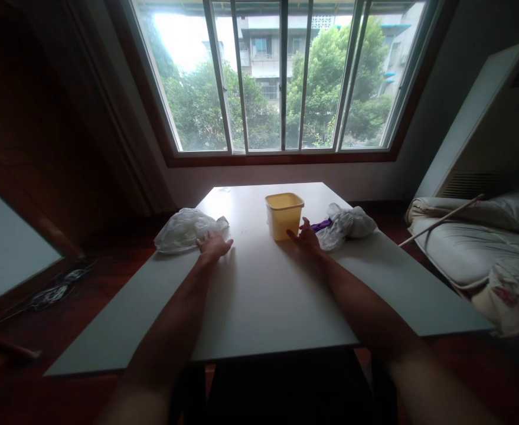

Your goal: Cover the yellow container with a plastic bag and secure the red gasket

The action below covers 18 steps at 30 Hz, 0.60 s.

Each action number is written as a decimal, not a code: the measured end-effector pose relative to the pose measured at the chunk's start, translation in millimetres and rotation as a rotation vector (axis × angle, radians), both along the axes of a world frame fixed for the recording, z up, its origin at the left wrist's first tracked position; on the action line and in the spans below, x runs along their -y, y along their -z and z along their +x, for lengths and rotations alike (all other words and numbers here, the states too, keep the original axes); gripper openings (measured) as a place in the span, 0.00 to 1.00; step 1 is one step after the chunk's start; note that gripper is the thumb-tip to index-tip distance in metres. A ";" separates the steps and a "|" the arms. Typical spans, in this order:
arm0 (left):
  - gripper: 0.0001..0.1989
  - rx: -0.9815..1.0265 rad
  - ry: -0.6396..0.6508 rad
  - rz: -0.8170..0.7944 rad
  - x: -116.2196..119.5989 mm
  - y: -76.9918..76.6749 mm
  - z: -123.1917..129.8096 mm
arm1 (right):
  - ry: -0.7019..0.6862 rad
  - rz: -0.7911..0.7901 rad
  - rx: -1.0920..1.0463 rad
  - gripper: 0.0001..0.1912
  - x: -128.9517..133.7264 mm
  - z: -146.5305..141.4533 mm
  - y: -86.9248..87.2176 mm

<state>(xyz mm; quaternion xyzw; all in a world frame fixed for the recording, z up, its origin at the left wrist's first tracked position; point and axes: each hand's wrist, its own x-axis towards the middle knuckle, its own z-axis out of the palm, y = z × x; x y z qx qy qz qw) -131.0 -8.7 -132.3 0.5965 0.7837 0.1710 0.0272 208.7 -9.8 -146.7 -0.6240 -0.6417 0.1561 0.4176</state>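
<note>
A yellow square bin [284, 218] stands upright near the far middle of the white table. My right hand [306, 236] is at its lower right side with fingers apart; whether the fingertips touch the bin is hard to tell. Right of that hand lie a crumpled whitish plastic bag [348, 224] and a small purple item [321, 225]. On the left, my left hand [215, 243] is spread beside another whitish plastic bag [183, 230], its fingers at the bag's right edge. Neither hand holds anything that shows.
The white table [263, 307] reaches toward a window [281, 77]. To the right is a pale padded seat [476, 236] with a thin stick [440, 219] across it. Cables [59, 290] lie on the floor at left.
</note>
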 end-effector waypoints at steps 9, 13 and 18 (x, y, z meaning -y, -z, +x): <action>0.28 -0.070 -0.018 -0.111 4.9 -2.6 -5.9 | -0.008 -0.038 0.156 0.13 6.9 -7.8 -12.8; 0.23 -0.112 0.092 -0.087 6.9 -7.9 5.0 | -0.218 0.039 0.242 0.10 9.7 -12.1 -10.0; 0.16 -0.028 0.255 -0.049 14.5 -13.1 23.6 | -0.353 0.053 0.175 0.21 11.7 -16.4 -0.9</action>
